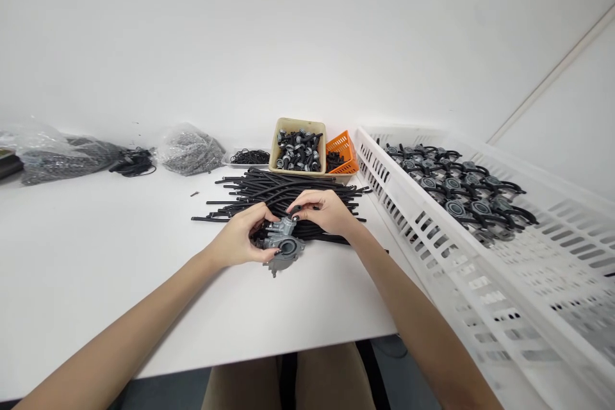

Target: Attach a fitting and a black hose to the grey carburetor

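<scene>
A grey metal carburetor-like part [287,248] is held just above the white table, its round bore facing me. My left hand [244,237] is closed around its left side, thumb at the front and fingers behind. My right hand [327,210] pinches a small black rubber piece [294,210] at the top of the metal part; the fingers partly hide where the two meet. Right behind both hands lies a spread pile of black rubber hoses [269,187].
Behind the hoses stand a cream bin [298,172] of black and silver fittings, an orange basket [350,152] and a tray [230,163] of black rings. Plastic bags [189,150] lie at the back left. A white crate [423,211] with several similar metal parts is at the right.
</scene>
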Available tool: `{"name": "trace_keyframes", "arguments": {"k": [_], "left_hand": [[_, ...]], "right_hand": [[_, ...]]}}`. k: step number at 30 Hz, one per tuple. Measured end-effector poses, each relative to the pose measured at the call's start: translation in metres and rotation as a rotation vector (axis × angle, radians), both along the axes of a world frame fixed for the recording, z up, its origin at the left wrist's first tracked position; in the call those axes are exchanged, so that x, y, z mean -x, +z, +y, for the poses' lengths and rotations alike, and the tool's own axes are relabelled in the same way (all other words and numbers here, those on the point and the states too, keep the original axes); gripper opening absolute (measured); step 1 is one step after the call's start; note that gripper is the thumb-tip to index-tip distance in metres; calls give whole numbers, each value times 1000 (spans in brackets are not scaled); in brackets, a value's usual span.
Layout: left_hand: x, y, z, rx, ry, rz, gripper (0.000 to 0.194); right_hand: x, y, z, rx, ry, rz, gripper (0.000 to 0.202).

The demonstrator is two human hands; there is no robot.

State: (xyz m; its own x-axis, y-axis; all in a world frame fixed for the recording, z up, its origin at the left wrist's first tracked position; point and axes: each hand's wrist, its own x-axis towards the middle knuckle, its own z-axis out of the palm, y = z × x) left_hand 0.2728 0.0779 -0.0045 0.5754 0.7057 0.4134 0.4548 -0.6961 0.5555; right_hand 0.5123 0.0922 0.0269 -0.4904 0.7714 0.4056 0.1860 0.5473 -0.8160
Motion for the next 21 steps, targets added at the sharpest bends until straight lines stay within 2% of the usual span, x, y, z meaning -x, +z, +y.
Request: {"name": "trace_keyframes", "arguments": {"k": [4,9,12,17,21], "left_hand": [[0,-1,1,-10,-6,1,34],[0,-2,2,-18,-5,-12,34],[0,-2,2,-13,-2,-2,33],[3,0,2,-8,-8,19,33],[6,4,4,21,14,-108,45]], "right_hand": [[-1,2,0,28,-1,-5,12],[-3,5,-3,74,68,-97,27],[3,3,-8,27,15,-186,20],[14,-6,-13,36,-42,-159,12],[16,-5,-14,-57,-64,-126,7]]}}
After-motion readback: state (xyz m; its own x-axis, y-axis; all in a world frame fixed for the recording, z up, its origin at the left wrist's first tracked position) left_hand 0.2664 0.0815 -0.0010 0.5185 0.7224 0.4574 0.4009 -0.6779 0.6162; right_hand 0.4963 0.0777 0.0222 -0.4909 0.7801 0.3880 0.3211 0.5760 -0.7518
